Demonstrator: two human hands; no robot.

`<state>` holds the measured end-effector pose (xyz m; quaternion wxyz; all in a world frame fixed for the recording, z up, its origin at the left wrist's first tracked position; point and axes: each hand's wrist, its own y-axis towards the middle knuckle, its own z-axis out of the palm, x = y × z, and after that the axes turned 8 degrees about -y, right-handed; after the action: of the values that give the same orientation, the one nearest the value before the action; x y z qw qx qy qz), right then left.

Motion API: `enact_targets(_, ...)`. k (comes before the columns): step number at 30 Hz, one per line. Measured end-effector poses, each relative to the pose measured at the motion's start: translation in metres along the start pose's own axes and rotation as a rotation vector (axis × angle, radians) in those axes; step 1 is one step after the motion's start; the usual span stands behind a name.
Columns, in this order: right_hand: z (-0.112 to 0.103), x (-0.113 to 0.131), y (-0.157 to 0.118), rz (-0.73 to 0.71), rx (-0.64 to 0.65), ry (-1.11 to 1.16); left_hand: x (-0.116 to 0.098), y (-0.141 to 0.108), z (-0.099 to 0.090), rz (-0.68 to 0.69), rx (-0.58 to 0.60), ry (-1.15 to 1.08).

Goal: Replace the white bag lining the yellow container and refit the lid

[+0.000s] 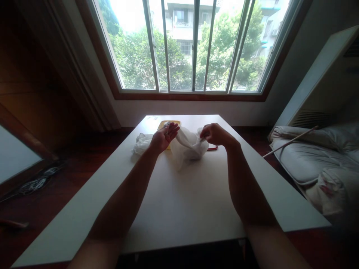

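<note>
A thin white plastic bag [189, 145] hangs between my two hands over the table. My right hand [213, 134] is closed, pinching the bag at its upper right edge. My left hand [165, 137] is turned palm up with its fingers stretched out, close to the bag's left side; whether it touches the bag I cannot tell. Just left of that hand lies a crumpled heap of white plastic bags [142, 143]. Behind it sits a yellow tray [161, 125], partly hidden, with something small and greyish in it.
A red-edged object [213, 148] shows from behind the bag on the white table [185, 209]. To the right stands a padded seat [297, 157] with a thin stick [290, 142] lying across it. Cables [36, 185] lie on the floor at left. A window [185, 48] is ahead.
</note>
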<state>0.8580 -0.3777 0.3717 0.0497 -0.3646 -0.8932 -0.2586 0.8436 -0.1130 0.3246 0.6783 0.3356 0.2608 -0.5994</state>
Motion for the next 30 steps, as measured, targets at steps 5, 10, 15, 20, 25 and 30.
enact_targets(5,0.014,0.019,0.004,-0.103,0.14,0.184,0.018,-0.009,0.01,-0.115,0.211,0.051)
enact_targets(10,0.022,0.026,0.01,-0.239,0.2,0.388,0.035,-0.015,0.014,-0.052,0.266,0.229)
enact_targets(15,0.027,0.01,0.012,-0.14,0.178,0.526,0.04,-0.014,0.014,-0.01,0.3,0.421)
enact_targets(20,0.028,-0.004,0.013,-0.178,-0.029,0.353,0.033,-0.018,0.014,-0.01,0.422,0.641)
enact_targets(25,0.032,0.0,0.015,-0.301,-0.135,0.43,0.025,-0.022,0.014,-0.053,0.549,0.814)
enact_targets(30,0.047,0.006,0.018,-0.313,0.025,0.634,0.021,-0.024,0.014,-0.062,0.619,0.883)
